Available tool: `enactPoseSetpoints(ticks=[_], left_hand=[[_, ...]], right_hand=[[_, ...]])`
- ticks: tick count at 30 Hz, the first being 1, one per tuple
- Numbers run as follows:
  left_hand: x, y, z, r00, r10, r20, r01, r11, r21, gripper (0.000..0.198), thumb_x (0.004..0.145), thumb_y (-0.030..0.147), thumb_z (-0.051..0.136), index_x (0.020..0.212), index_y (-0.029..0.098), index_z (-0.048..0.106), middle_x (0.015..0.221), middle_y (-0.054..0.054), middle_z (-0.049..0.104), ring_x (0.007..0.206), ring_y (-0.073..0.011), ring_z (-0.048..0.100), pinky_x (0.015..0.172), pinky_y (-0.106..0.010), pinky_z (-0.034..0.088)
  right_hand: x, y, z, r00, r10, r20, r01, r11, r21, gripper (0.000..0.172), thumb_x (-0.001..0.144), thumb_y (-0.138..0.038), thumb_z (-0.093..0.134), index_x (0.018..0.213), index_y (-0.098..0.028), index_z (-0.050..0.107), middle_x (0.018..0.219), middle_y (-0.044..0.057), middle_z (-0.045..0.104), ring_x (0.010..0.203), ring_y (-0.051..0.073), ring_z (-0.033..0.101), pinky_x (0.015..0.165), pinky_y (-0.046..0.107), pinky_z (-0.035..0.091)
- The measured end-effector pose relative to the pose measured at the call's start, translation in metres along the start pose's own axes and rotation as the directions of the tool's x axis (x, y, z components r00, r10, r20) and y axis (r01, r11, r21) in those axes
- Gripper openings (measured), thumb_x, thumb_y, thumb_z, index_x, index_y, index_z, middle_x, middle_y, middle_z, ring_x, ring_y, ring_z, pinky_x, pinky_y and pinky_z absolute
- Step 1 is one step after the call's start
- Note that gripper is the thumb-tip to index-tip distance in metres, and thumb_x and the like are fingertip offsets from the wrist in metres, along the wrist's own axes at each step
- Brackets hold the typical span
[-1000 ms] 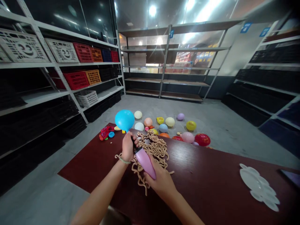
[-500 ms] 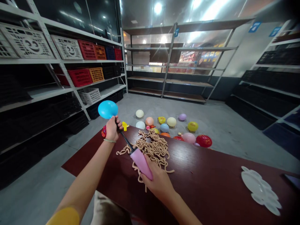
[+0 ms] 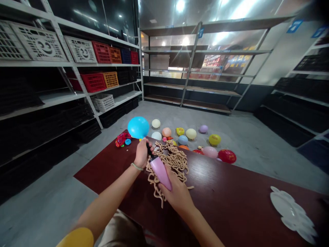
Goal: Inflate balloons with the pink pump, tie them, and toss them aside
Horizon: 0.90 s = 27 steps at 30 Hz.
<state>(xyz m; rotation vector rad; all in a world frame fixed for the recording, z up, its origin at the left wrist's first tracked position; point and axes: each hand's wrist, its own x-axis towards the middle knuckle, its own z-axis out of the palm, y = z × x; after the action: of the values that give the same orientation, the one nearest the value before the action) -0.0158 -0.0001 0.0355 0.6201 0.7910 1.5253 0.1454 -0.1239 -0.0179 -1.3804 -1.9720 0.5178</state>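
My left hand is closed around the black end of a balloon pump, at the neck of an inflated blue balloon. My right hand grips the pink body of the balloon pump from below. The black rod between the two hands is mostly out of sight. Under and behind the pump lies a tangled heap of beige, rope-like strands on the dark red table. Left of the balloon, a red patterned item rests by the table's far edge, with small blue and green pieces beside it.
Several balloons lie on the floor past the table, among them a red balloon and a yellow balloon. A white scalloped tray sits at the table's right. Shelves with crates stand left; a rack stands behind.
My left hand and the blue balloon have moved right and toward my right hand. The pump's rod has been pushed into the pink body. The view has turned slightly left.
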Motion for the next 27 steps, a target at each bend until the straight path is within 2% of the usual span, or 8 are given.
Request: enactPoseSetpoints(ticks=[7,10,12,15,18,20,23,27], left_hand=[[0.043,0.067,0.009,0.983,0.150,-0.107,-0.148,0.989,0.027,0.020,0.090,0.032,0.052,0.078,0.021,0.042,0.057,0.006,0.039,0.039,-0.0070,0.038,0.035,-0.017,0.028],[0.048,0.079,0.020,0.976,0.198,-0.091,-0.201,0.979,-0.029,0.022,0.092,0.033,0.051,0.077,0.021,0.041,0.057,0.007,0.038,0.039,-0.0059,0.035,0.034,-0.016,0.025],[0.042,0.071,0.027,0.977,0.203,-0.071,-0.207,0.977,-0.051,0.021,0.092,0.032,0.051,0.077,0.021,0.041,0.058,0.007,0.038,0.039,-0.0054,0.034,0.034,-0.016,0.024],[0.022,0.040,0.035,0.985,0.166,-0.039,-0.167,0.985,-0.030,0.022,0.090,0.033,0.055,0.077,0.021,0.042,0.058,0.007,0.039,0.040,-0.0055,0.036,0.035,-0.016,0.026],[0.003,0.005,0.034,0.998,0.070,0.006,-0.070,0.998,0.010,0.024,0.087,0.035,0.059,0.076,0.021,0.042,0.059,0.006,0.042,0.042,-0.0060,0.039,0.037,-0.017,0.029],[-0.004,-0.009,0.029,1.000,0.031,-0.004,-0.031,0.999,0.023,0.024,0.087,0.034,0.058,0.076,0.021,0.041,0.058,0.006,0.042,0.042,-0.0061,0.039,0.038,-0.017,0.030],[-0.004,-0.008,0.019,0.999,0.000,-0.045,0.001,1.000,0.024,0.020,0.087,0.032,0.055,0.077,0.021,0.042,0.058,0.007,0.041,0.040,-0.0063,0.038,0.037,-0.017,0.029],[0.016,0.021,0.004,0.995,0.053,-0.083,-0.051,0.998,0.030,0.017,0.086,0.029,0.053,0.076,0.021,0.041,0.057,0.007,0.039,0.038,-0.0063,0.036,0.034,-0.017,0.026]], right_hand=[[0.002,-0.011,-0.005,1.000,-0.031,0.001,0.031,0.999,0.023,0.077,0.086,-0.026,0.061,0.154,-0.028,0.026,0.139,0.009,0.058,0.124,0.025,0.058,0.103,0.043,0.048],[0.001,-0.009,-0.007,0.999,-0.031,-0.009,0.031,0.999,0.021,0.076,0.087,-0.027,0.059,0.155,-0.027,0.025,0.140,0.010,0.057,0.127,0.026,0.056,0.104,0.044,0.047],[0.001,-0.005,-0.008,1.000,-0.001,-0.021,0.001,1.000,0.016,0.075,0.087,-0.026,0.058,0.155,-0.026,0.026,0.140,0.010,0.056,0.127,0.027,0.056,0.104,0.045,0.047],[0.000,0.002,-0.009,0.998,0.059,-0.025,-0.058,0.998,0.038,0.074,0.087,-0.026,0.058,0.154,-0.026,0.028,0.139,0.010,0.058,0.127,0.027,0.056,0.104,0.045,0.047],[0.000,0.005,-0.011,0.995,0.094,-0.025,-0.092,0.994,0.063,0.072,0.087,-0.027,0.057,0.154,-0.026,0.029,0.143,0.010,0.054,0.130,0.027,0.054,0.106,0.045,0.045],[0.000,0.003,-0.010,0.995,0.099,-0.009,-0.098,0.993,0.063,0.072,0.088,-0.027,0.057,0.154,-0.026,0.029,0.144,0.010,0.053,0.129,0.027,0.055,0.106,0.046,0.045],[0.001,-0.001,-0.008,0.997,0.073,0.031,-0.074,0.995,0.059,0.073,0.087,-0.027,0.059,0.154,-0.024,0.029,0.142,0.011,0.055,0.130,0.027,0.054,0.107,0.046,0.044],[0.002,-0.008,-0.003,0.996,0.050,0.075,-0.053,0.998,0.038,0.075,0.085,-0.026,0.061,0.153,-0.019,0.030,0.139,0.013,0.057,0.128,0.028,0.055,0.106,0.044,0.045]])
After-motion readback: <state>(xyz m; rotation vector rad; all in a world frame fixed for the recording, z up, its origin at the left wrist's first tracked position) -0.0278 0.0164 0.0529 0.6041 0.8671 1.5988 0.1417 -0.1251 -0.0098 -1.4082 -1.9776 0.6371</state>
